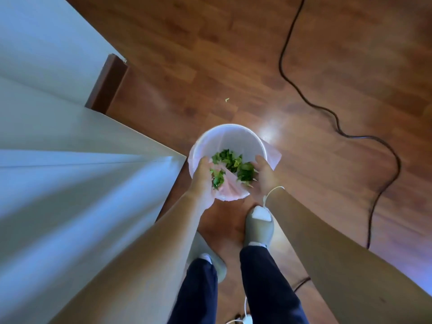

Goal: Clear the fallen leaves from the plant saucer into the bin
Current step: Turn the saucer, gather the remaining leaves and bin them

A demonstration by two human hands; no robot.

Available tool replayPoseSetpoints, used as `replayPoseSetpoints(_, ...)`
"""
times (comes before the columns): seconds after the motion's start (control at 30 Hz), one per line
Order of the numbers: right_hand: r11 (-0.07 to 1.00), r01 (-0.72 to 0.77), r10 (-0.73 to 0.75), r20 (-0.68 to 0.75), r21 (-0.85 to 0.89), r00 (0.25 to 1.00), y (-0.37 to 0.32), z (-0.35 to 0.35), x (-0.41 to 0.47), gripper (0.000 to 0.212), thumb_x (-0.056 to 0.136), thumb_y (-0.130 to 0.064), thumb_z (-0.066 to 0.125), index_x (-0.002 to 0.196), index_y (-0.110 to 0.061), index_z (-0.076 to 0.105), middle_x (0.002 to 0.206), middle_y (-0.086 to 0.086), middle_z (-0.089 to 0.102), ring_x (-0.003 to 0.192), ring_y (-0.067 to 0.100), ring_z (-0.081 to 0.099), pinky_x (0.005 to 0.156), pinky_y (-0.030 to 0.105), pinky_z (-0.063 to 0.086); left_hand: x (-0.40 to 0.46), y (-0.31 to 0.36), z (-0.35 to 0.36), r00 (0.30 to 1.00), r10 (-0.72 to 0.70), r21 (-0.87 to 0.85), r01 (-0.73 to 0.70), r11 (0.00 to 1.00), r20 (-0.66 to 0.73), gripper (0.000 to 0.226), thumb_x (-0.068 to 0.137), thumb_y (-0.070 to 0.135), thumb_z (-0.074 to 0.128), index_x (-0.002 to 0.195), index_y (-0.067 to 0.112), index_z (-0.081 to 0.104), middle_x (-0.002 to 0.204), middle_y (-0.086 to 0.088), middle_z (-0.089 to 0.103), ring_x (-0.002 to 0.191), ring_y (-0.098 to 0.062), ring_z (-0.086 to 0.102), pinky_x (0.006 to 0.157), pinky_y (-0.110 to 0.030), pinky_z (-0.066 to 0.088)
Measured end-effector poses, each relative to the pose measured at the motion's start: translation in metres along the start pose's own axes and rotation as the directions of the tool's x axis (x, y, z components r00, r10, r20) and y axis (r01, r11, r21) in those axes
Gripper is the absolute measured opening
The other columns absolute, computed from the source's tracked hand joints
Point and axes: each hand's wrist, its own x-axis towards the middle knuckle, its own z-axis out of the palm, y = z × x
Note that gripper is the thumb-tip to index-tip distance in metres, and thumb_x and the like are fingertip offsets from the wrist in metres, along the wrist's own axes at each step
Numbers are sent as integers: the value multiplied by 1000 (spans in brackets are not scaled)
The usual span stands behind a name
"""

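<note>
Leaves (230, 161), green, loose: heaped between both hands over white bin (236, 136) lined with pinkish bag (273, 156). Left hand (202, 177), fingers curled around a clump. Right hand (263, 175), fingers cupped against another clump. Bin standing on wooden floor (327, 66), beside black cable (336, 118). One stray leaf scrap (226, 99) on floor beyond bin.

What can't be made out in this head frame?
- Plant saucer: not in the head view.
- Bottom of the bin: covered by leaves and both hands.
- Left hand and right hand grip: fingers blurred, behind leaves.
- Speck on floor: too small to identify.
</note>
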Motion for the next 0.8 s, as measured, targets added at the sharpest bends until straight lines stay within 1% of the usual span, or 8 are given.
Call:
replayPoseSetpoints(0.1, 998, -29, 30, 21, -54, 999, 0, 4, -2, 45, 94, -47, 42, 131, -22, 44, 114, 1, 57, 106, 19, 55, 85, 30, 40, 4, 3, 0, 1000, -1, 2, 1, 1000, 25, 57, 94, 53, 33, 142, 23, 34, 135, -6, 46, 132, -27, 42, 95, -36, 37)
replayPoseSetpoints(0.2, 997, -37, 38, 18, -71, 999, 0, 7, -5, 57, 94, -49, 41, 142, -18, 38, 147, 3, 42, 134, 21, 41, 97, 34, 35, 0, 9, -1, 999, 0, 23, 0, 1000, 37, 58, 96, 51, 30, 144, 18, 33, 147, -11, 37, 137, -27, 36, 107, -36, 31)
replayPoseSetpoints(0.4, 995, -9, 6, -28, -99, 1000, -6, 16, -10, 58, 94, -48, 40, 144, -18, 35, 150, -3, 38, 140, 15, 32, 114, 33, 23, -9, 21, -2, 999, 23, 87, -26, 996, 34, 59, 97, 51, 29, 144, 16, 33, 151, -11, 34, 141, -29, 31, 112, -39, 27)
replayPoseSetpoints(0.5, 999, 12, -12, -8, -50, 1000, -14, 20, -18, 52, 96, -43, 40, 141, -17, 36, 142, -7, 42, 132, 12, 39, 105, 29, 30, -14, 26, -2, 999, 46, 97, -48, 994, 24, 58, 98, 46, 31, 145, 14, 31, 152, -13, 33, 142, -27, 30, 114, -37, 24)
replayPoseSetpoints(0.57, 999, 28, -28, 1, -44, 1000, -15, 21, -22, 55, 97, -41, 41, 144, -13, 34, 147, 1, 40, 134, 19, 39, 102, 28, 33, -17, 28, -2, 998, 54, 82, -56, 995, 21, 57, 98, 42, 33, 145, 10, 31, 151, -14, 34, 142, -27, 30, 115, -35, 23)
replayPoseSetpoints(0.63, 998, 34, -35, -8, -56, 999, -13, 19, -20, 56, 97, -41, 42, 144, -11, 34, 150, 5, 38, 136, 23, 39, 108, 32, 33, -21, 29, -1, 998, 57, 61, -57, 996, 13, 55, 98, 41, 36, 143, 9, 33, 144, -15, 40, 134, -26, 40, 112, -32, 29)
replayPoseSetpoints(0.7, 998, 36, -37, -24, -52, 999, -12, 18, -15, 57, 96, -41, 43, 143, -11, 35, 150, 7, 38, 135, 25, 40, 113, 37, 32, -24, 30, 1, 998, 64, 21, -64, 998, 9, 51, 98, 37, 40, 141, 10, 35, 129, -11, 44, 114, -22, 50, 106, -31, 36)
replayPoseSetpoints(0.8, 998, 57, -58, -23, -35, 998, -13, 13, -17, 58, 94, -42, 45, 141, -9, 39, 147, 7, 42, 128, 25, 45, 106, 36, 37, -34, 33, 5, 997, 68, 45, -69, 997, 35, 52, 97, 36, 43, 141, 8, 36, 125, -12, 47, 109, -18, 51, 110, -33, 35)
